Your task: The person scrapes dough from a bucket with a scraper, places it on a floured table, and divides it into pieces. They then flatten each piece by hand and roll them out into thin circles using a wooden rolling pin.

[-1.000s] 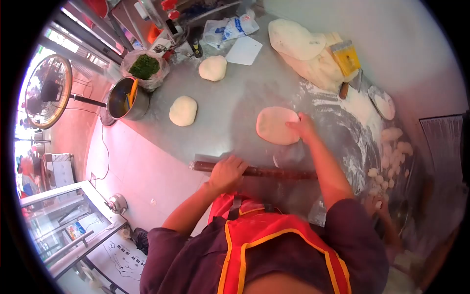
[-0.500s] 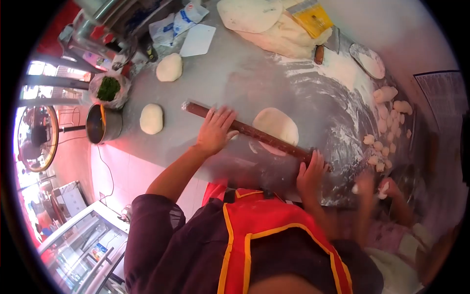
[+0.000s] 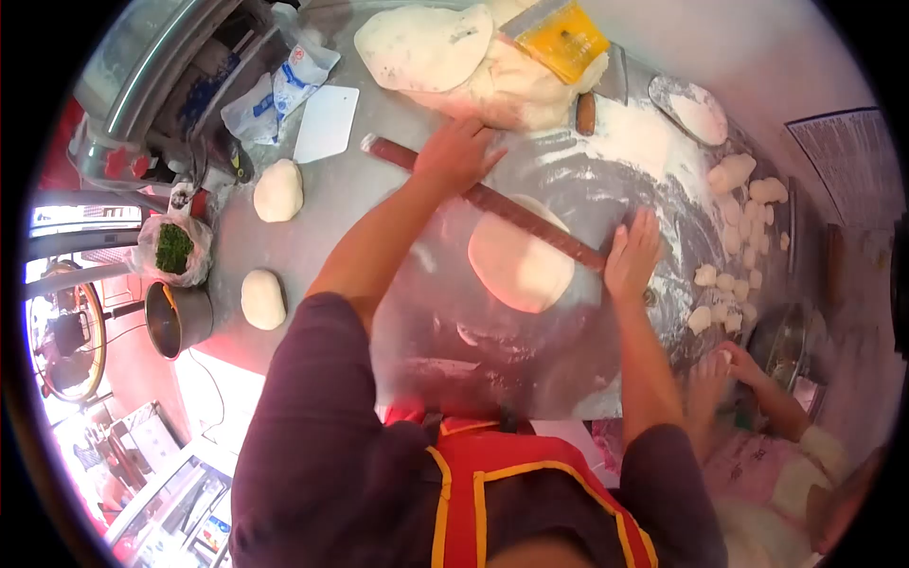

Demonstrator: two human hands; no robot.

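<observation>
A dark red rolling pin [image 3: 530, 222] lies slantwise over the upper part of a flat round of dough [image 3: 521, 267] on the grey worktop [image 3: 398, 284]. My left hand [image 3: 459, 156] rests on the pin left of the dough, palm down, fingers stretched past it. At the pin's right end my right hand [image 3: 632, 256] lies flat against it, fingers extended. Neither hand is wrapped round the pin. To the left sit two dough balls, one upper [image 3: 278, 191] and one lower [image 3: 263, 300].
A large dough mass [image 3: 511, 90] with a yellow-handled scraper [image 3: 566, 43] lies at the back. Several small dough pieces [image 3: 748, 218] are at right, near a co-worker's hands [image 3: 729, 364]. Left are a white scraper [image 3: 326, 123], bagged greens [image 3: 173, 248] and a pot [image 3: 178, 320].
My hands and the pin have moved away from my body, from across the dough's lower part to its upper part. The camera view has shifted too.
</observation>
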